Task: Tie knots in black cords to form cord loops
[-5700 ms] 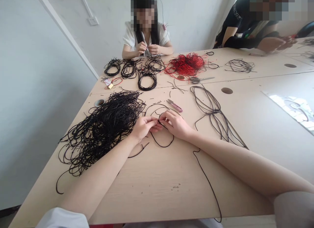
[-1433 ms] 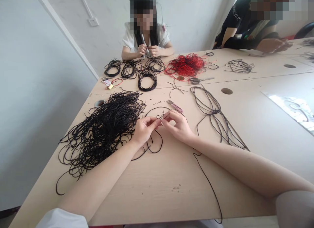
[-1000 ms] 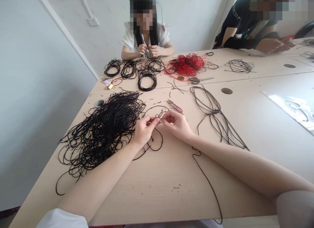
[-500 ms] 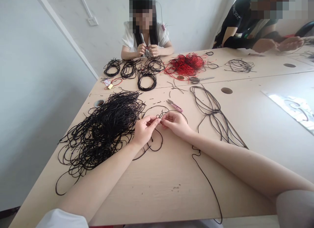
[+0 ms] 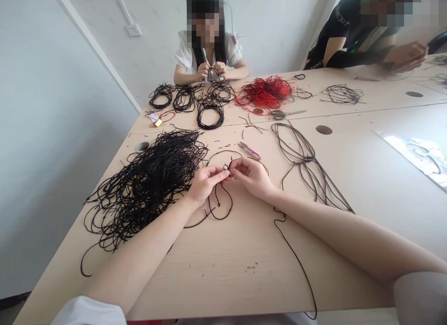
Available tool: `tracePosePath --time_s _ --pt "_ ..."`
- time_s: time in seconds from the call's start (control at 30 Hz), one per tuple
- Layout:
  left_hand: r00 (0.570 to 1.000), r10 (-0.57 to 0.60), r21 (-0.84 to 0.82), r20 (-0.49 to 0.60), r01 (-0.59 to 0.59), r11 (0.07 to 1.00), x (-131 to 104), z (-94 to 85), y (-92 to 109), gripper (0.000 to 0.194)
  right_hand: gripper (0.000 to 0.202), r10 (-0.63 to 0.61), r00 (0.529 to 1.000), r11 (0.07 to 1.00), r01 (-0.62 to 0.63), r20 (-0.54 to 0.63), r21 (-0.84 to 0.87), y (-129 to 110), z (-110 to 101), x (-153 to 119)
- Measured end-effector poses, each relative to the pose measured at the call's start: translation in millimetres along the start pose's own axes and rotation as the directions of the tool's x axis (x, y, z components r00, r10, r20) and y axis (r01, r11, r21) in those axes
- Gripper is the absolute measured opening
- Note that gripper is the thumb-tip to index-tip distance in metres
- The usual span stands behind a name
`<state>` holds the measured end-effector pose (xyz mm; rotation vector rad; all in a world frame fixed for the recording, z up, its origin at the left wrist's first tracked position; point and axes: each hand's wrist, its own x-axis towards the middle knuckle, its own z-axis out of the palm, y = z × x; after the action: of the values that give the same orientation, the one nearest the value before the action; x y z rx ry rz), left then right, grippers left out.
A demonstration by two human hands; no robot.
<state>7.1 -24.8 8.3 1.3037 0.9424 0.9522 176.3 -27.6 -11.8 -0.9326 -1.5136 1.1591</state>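
A thin black cord [image 5: 231, 208] is pinched between my two hands over the middle of the table, with a small loop showing at the fingertips. My left hand [image 5: 206, 181] grips it between thumb and forefinger. Close against it, my right hand [image 5: 252, 177] pinches the same cord from the other side. Loose curves of cord hang below my fingers and lie on the wood around them. Left of my hands spreads a big tangled pile of black cords [image 5: 150, 185]. Just beyond them lie pink-handled thread snips [image 5: 249, 150].
A tied bundle of black cords [image 5: 307, 159] lies to the right. Farther back are coiled black cords [image 5: 209, 116], a red cord heap [image 5: 267, 93] and scissors [image 5: 286, 114]. Two people sit across the table [image 5: 216, 287], their hands on cords. Round holes pierce the tabletop.
My hands stay together with small finger shifts at the loop; the cord below them has moved slightly. The person opposite now holds up a wider loop. The person at right has brought their hands together.
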Motion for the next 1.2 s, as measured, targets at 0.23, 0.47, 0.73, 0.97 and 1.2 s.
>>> tracePosePath --time_s 0.23,0.47,0.73,0.97,1.2 --pt "0.994 -0.094 -0.088 0.047 0.098 0.991 2.3 -3.3 -2.3 0.019 0.007 -0.094 0.990 0.978 0.072 -0.102 -0.195 -5.6 0.3 -2.0" --pt "0.996 -0.058 -0.066 -0.065 0.054 0.996 3.3 -0.8 -5.1 0.024 0.005 -0.158 0.981 0.948 0.117 -0.116 -0.297 -7.0 1.2 -1.4" --pt "0.988 0.132 0.410 -0.075 -0.090 0.908 -1.3 0.9 -10.4 0.025 0.006 -0.177 0.977 0.932 0.127 -0.121 -0.339 -3.4 -1.1 0.3" --pt "0.979 0.196 0.520 -0.061 -0.137 0.843 -2.2 2.8 -7.3 0.026 0.008 -0.153 0.984 0.918 0.106 -0.095 -0.383 -0.2 -1.3 1.5" --pt "0.981 0.185 0.346 -0.063 -0.152 0.926 -1.2 2.0 -2.1 0.026 0.007 -0.143 0.985 0.922 0.098 -0.092 -0.375 0.1 -0.7 0.7"
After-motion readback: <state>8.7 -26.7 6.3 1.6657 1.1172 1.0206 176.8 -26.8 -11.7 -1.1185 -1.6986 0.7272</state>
